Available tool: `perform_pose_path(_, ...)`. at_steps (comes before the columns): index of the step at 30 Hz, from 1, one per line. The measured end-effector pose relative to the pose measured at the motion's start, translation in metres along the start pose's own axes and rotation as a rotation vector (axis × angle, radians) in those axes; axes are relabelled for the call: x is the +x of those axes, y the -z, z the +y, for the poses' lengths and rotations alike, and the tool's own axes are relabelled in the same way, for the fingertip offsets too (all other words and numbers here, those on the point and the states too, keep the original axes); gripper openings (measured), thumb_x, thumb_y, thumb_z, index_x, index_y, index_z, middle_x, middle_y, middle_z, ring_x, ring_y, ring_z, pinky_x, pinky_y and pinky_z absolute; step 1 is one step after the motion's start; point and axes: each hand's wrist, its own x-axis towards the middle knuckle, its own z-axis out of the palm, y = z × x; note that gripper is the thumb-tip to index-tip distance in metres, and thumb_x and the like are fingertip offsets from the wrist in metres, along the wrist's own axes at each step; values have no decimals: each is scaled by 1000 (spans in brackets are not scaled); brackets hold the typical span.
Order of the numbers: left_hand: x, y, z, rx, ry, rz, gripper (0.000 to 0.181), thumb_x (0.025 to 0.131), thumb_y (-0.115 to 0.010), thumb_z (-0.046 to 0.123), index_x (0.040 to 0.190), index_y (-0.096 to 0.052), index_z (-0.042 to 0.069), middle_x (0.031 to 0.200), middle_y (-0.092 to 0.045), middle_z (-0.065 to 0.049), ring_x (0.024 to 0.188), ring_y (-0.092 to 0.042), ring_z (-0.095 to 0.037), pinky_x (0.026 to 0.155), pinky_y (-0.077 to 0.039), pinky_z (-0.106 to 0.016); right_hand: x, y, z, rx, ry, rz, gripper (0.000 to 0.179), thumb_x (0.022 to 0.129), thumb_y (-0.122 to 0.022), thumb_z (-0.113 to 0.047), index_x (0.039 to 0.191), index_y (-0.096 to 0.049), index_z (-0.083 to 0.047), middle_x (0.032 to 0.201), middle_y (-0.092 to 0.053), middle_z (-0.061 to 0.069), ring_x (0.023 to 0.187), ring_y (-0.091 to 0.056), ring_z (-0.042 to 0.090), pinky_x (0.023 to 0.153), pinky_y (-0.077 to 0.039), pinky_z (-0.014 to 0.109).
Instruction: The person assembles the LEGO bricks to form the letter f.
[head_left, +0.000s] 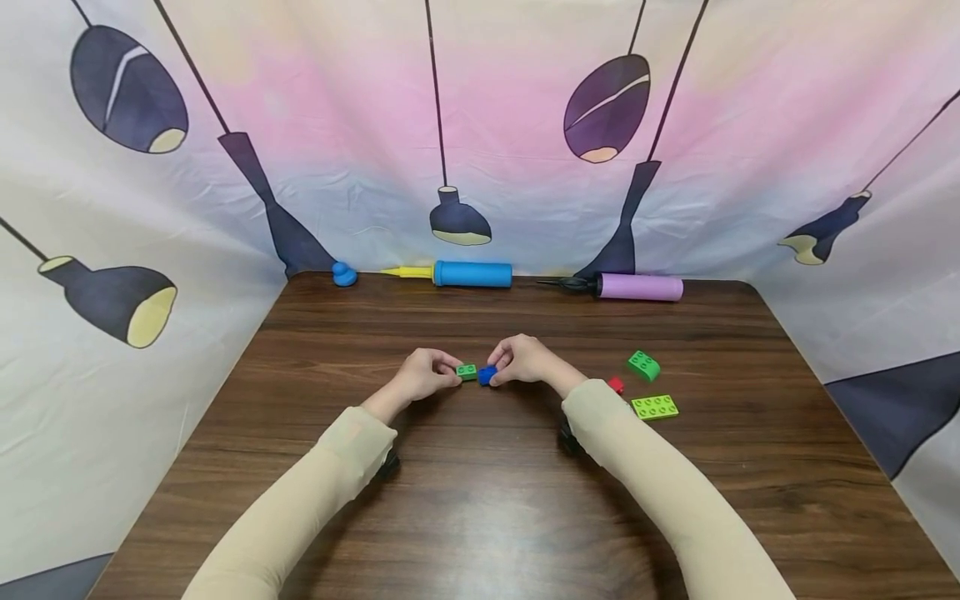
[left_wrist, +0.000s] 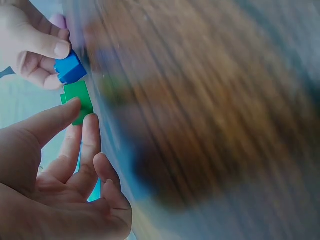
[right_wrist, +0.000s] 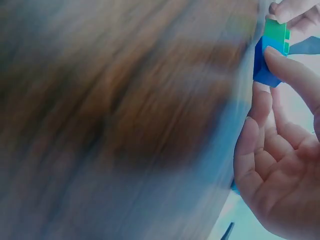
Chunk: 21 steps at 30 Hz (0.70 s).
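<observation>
Over the brown wood-grain table [head_left: 465,492], pinches a green studded plastic block [head_left: 467,372] in the left hand [head_left: 422,375] and, just beside it, a blue studded plastic block [head_left: 485,376] in the right hand [head_left: 525,361], probably light, stiff pieces best gripped by smooth sides.

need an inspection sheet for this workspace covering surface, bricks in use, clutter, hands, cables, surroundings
Surface: dark wood-grain tabletop, glossy.
Bricks in use: small green brick and blue brick, side by side, slim gap in the head view.
Clutter: curved green brick, lime eight-stud brick and partly hidden red brick at right; blue toy duck, blue hand pump and purple hand pump along the far edge.
Hands: left hand pinches the small green brick; right hand pinches the blue brick.
Cables: nothing seen.
Surroundings: fabric backdrop with printed lamps.
</observation>
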Motion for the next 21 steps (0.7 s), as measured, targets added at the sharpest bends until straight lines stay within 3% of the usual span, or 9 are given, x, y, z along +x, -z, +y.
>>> perform_pose_path(8, 3, -4, -1, 13, -16, 3, 18, 83, -75, 5, 100, -73, 3, 79, -64, -4, 64, -50, -12, 56, -39, -24, -4, 6, 4, -30, 22, -1, 19, 80, -81, -18, 97, -74, -12, 85, -66, -3, 82, -60, 13, 78, -48, 29)
perform_pose_path(15, 4, -2, -4, 28, -61, -16, 21, 82, -75, 4, 102, -72, 0, 78, -65, -5, 66, -53, -12, 57, -41, -23, -2, 3, 4, 93, 154, 63, 19, 85, -76, -18, 102, -71, -11, 89, -67, 1, 74, -63, 18, 66, -52, 30)
perform_pose_path(21, 3, -2, -4, 19, -72, -31, 27, 80, -77, 5, 105, -70, -1, 77, -64, -6, 65, -54, -13, 57, -42, -24, 0, -4, -2, 142, 201, 84, 21, 86, -75, -20, 105, -70, -11, 89, -66, 0, 76, -62, 17, 65, -50, 30)
